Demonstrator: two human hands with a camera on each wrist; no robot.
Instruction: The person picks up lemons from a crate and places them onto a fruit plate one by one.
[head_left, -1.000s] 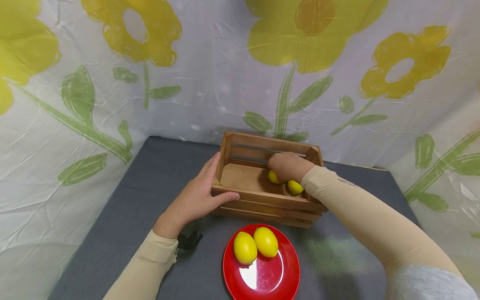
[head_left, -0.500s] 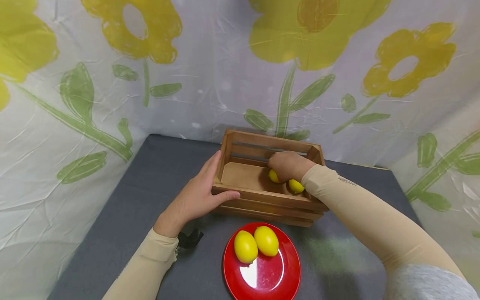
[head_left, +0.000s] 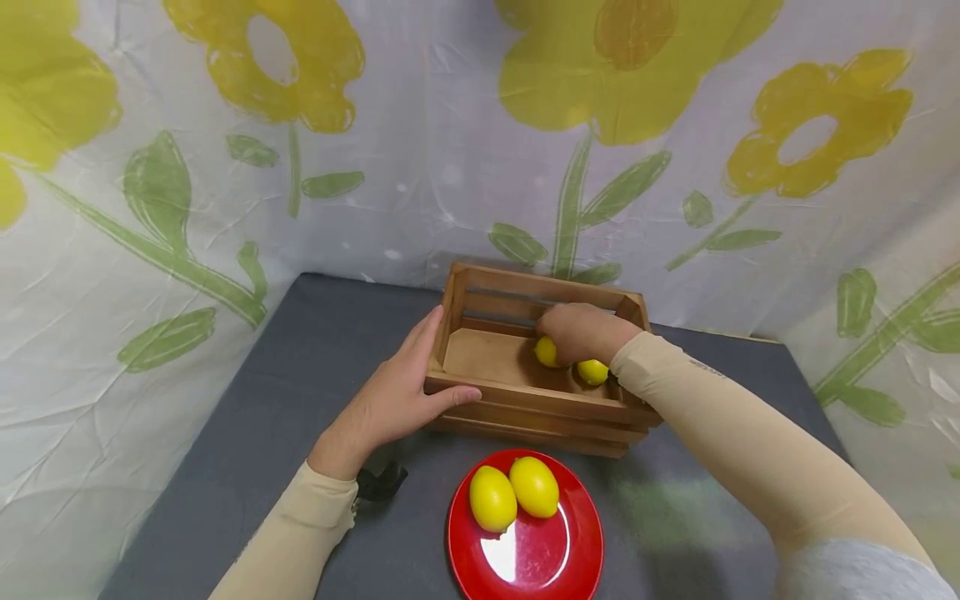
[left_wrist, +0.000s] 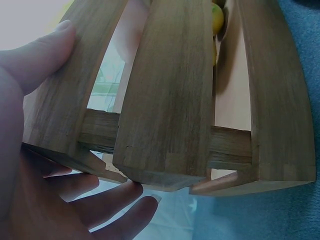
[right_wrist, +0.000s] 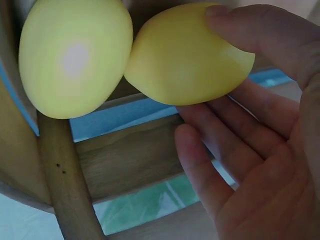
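We record the left hand, fingers extended along the left end of a brown slatted wooden crate, thumb resting on its front. Inside, towards the right end, the right hand grasps a yellow oval lemon between thumb and fingers; a second yellow lemon lies just beside. We note two more on a round, glossy red plate in front.

A creased pale backdrop is hanging behind a dark grey table; yellow flowers are spreading across the backdrop; green stems and leaves are showing below.
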